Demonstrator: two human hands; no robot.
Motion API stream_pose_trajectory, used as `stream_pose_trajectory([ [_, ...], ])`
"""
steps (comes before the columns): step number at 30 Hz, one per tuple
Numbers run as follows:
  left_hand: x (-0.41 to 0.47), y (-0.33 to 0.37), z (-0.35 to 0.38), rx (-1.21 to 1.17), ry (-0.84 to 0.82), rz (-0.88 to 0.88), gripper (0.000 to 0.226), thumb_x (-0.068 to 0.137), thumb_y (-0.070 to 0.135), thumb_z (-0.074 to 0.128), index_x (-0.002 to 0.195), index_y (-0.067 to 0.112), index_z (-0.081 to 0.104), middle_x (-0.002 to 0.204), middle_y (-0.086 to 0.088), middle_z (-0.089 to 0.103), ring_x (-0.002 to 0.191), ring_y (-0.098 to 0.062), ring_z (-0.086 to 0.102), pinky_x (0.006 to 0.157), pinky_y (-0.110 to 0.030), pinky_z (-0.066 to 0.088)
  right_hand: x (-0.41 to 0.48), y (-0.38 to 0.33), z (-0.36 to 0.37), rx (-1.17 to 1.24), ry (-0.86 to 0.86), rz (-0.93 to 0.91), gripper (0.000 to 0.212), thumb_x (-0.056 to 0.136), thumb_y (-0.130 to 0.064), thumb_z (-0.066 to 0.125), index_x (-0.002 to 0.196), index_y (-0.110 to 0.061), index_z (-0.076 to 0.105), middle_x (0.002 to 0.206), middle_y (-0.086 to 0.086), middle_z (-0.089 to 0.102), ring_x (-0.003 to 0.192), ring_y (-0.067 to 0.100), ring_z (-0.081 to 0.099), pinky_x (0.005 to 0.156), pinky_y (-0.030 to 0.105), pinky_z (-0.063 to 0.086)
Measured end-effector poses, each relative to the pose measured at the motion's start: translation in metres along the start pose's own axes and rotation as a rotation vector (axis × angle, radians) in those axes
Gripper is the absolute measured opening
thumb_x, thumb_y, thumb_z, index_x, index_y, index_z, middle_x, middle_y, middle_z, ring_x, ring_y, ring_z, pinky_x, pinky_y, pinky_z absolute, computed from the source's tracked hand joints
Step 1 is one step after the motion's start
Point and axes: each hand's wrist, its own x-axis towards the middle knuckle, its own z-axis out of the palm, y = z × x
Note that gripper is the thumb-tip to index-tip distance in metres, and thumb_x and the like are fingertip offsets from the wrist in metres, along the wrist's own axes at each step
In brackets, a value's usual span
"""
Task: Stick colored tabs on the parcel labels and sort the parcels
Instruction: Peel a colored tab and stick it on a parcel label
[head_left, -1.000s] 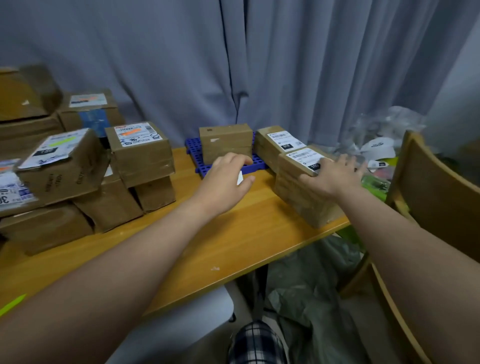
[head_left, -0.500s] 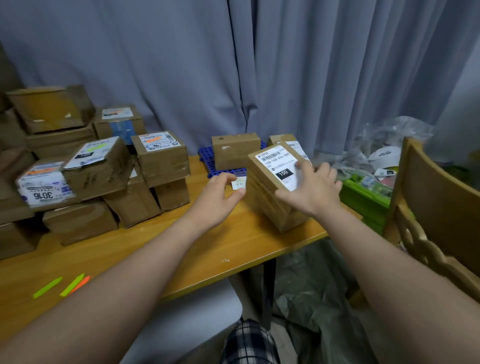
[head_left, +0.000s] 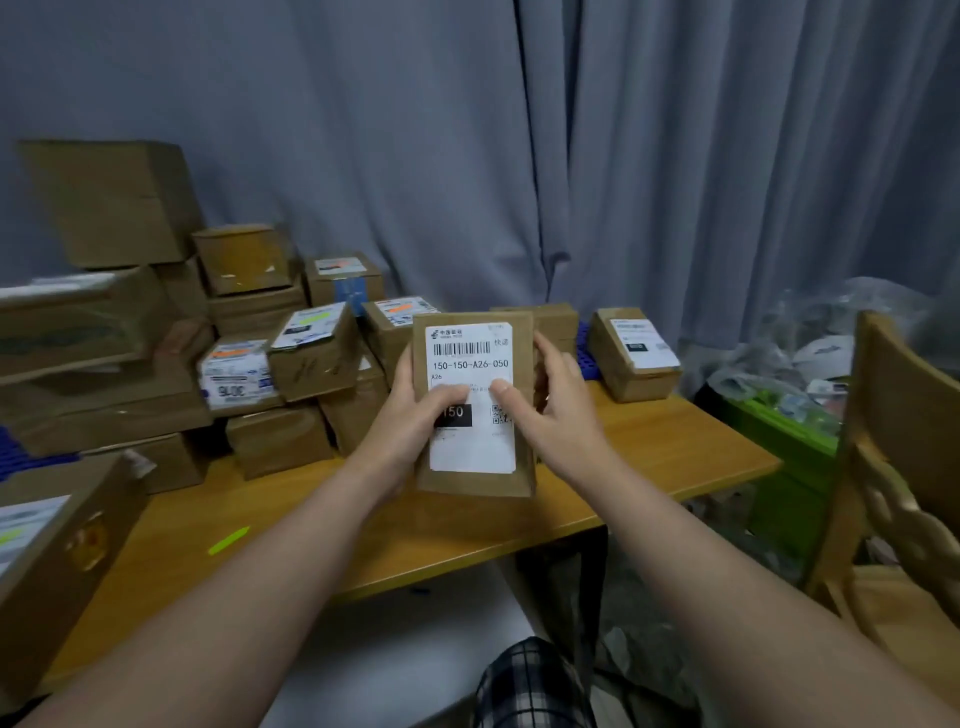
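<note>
On my feed the left forearm (head_left: 249, 587) and the right forearm (head_left: 727, 571) are bare from the wrists all the way to the lower corners of the view. The left hand (head_left: 410, 421) and the right hand (head_left: 556, 415) are bare too, with thumbnails trimmed short. Low in the middle, a lap shows in checked cloth (head_left: 530, 686), dark squares crossed with pale lines, slightly blurred.

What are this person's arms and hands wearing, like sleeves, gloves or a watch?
Nothing that shows. Both arms are bare to the picture's edge, with no sleeves. The left hand and right hand have no gloves, and neither wrist carries a watch or bracelet. The only clothing in view is dark-and-white checked fabric at the bottom edge, between the arms.
</note>
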Motion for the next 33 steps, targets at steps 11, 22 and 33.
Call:
stream_pose_trajectory([
  [11, -0.040, 0.007, -0.090, 0.078, 0.143, -0.007, 0.056, 0.094, 0.020, 0.052, 0.140, 0.046, 0.033, 0.114, 0.019, 0.066, 0.096, -0.004, 0.068, 0.080, -0.028, 0.052, 0.003, -0.041, 0.085, 0.116, -0.140, -0.018, 0.064, 0.089, -0.034, 0.063, 0.145, -0.019, 0.036, 0.127, -0.004, 0.045, 0.112, 0.005, 0.045, 0.095, 0.024, 0.039],
  [22, -0.046, -0.020, -0.137, 0.172, 0.078, -0.413, 0.056, 0.094, 0.064, 0.025, 0.127, 0.029, 0.052, 0.129, -0.001, 0.058, 0.123, -0.020, 0.049, 0.102, -0.040, 0.040, 0.024, -0.026, 0.137, -0.243, -0.307, 0.296, 0.050, 0.088, -0.030, 0.059, 0.135, -0.019, 0.046, 0.131, 0.009, 0.051, 0.117, 0.024, 0.049, 0.092, 0.032, 0.045],
  [33, -0.032, -0.083, -0.197, 1.133, 0.092, -0.551, 0.054, 0.086, 0.051, 0.062, 0.120, 0.011, 0.056, 0.120, -0.008, 0.057, 0.109, -0.023, 0.054, 0.088, -0.030, 0.045, 0.030, -0.037, 0.165, -0.726, -0.357, 0.194, 0.038, 0.099, -0.023, 0.040, 0.136, -0.023, 0.048, 0.133, 0.011, 0.040, 0.122, 0.030, 0.039, 0.089, 0.041, 0.041],
])
